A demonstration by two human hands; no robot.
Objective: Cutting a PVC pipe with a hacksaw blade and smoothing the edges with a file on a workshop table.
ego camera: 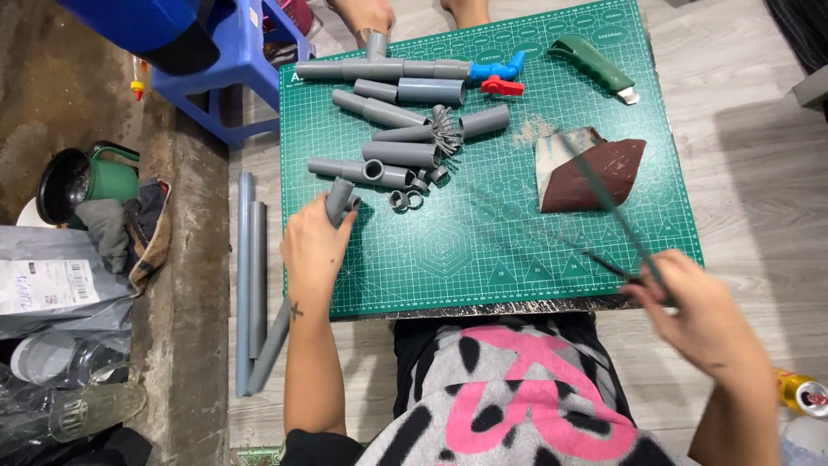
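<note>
Bracing a long grey pipe point(332, 207) in closed left grip point(315, 250) over the green mat point(483, 250), right grip point(690, 306) clutches a thin blurred blade point(604, 194).

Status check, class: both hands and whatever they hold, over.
Left hand grips long grey pipe. Right hand holds blurred thin wire tool. Pipe fittings piled beyond on green cutting mat.

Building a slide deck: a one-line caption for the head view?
Left hand grips a grey pipe on a green cutting mat; right hand holds a thin blurred tool.

Bright, even light with soft shadows; the right hand point(690, 315) seems motion-blurred.
</note>
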